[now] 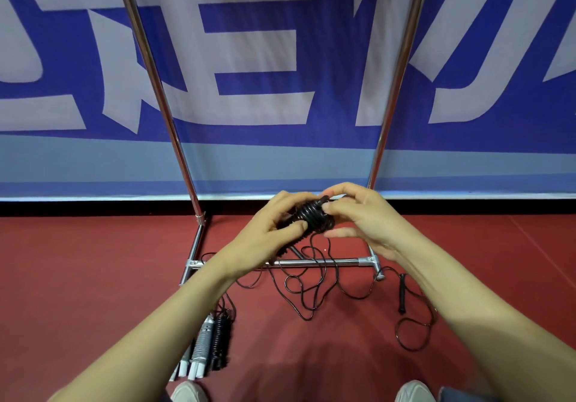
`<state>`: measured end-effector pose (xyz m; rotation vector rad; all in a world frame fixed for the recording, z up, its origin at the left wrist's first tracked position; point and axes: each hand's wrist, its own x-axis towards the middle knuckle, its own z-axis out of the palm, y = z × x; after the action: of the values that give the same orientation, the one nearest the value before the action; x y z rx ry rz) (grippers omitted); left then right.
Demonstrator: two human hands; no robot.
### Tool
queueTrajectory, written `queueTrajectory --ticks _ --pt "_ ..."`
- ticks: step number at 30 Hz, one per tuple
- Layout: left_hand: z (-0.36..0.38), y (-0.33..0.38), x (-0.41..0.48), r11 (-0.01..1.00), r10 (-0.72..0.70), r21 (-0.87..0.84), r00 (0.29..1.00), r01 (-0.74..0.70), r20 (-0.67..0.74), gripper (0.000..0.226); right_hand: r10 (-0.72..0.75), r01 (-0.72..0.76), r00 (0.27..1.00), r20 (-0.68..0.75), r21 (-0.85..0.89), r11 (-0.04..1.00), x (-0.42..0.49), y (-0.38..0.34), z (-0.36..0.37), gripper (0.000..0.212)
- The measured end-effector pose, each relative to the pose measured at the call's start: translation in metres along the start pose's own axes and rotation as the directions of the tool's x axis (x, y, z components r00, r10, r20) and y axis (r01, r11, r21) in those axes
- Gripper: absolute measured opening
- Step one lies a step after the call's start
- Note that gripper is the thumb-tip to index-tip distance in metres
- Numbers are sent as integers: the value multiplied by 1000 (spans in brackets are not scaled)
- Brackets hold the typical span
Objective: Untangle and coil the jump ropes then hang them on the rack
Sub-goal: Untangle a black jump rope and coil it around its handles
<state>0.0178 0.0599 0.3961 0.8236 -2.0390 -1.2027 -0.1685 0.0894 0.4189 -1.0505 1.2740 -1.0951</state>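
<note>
Two wound ropes (207,345) lay on the red floor (78,277) at lower left. The left hand (271,230) curled its fingers (296,226) round the black jump rope (311,218) coil, held above the rack (346,261) base. The right hand (361,214) pinched the coil's top. Loose cord trailed down to a handle (402,295) lying at right.

The rack (159,90) is cut off at the top edge. In front of its base bar, the left hand (274,230) and right hand (361,214) cover both ends of the black coil (313,216).
</note>
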Motion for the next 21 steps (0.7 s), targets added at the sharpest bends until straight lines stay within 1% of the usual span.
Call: queueTrajectory --ticks 2,6,8,12,14,16,18,20,21 --pt "-3 1 0 996 -25 -82 999 23 -21 39 -51 49 997 64 29 998 -2 -1 -4 13" --pt "-5 5 3 955 -96 -285 994 78 -50 36 -134 119 981 140 110 987 -1 -3 -10 33" --pt "-5 7 5 932 -117 -352 992 93 -48 34 -174 164 979 104 99 981 1 -4 -9 34" --pt "-7 8 6 881 -144 -459 989 113 -34 37 -245 248 968 -46 72 966 4 -3 -3 25" --pt "-8 5 5 885 -135 -451 991 117 -7 37 -277 279 955 -107 11 960 6 0 0 18" --pt "-10 3 3 907 -115 -407 993 105 -2 36 -287 282 952 -111 -52 958 9 2 0 16" --pt "-12 3 0 951 -84 -300 996 74 -23 35 -253 251 968 -9 -98 963 11 0 -4 14" --pt "-12 1 -2 995 -32 -96 998 27 -51 37 -164 173 979 123 -65 983 12 -3 -9 11" --pt "-12 0 -2 1000 -10 13 999 11 -44 38 -114 123 981 156 -51 991 14 -3 -11 11"
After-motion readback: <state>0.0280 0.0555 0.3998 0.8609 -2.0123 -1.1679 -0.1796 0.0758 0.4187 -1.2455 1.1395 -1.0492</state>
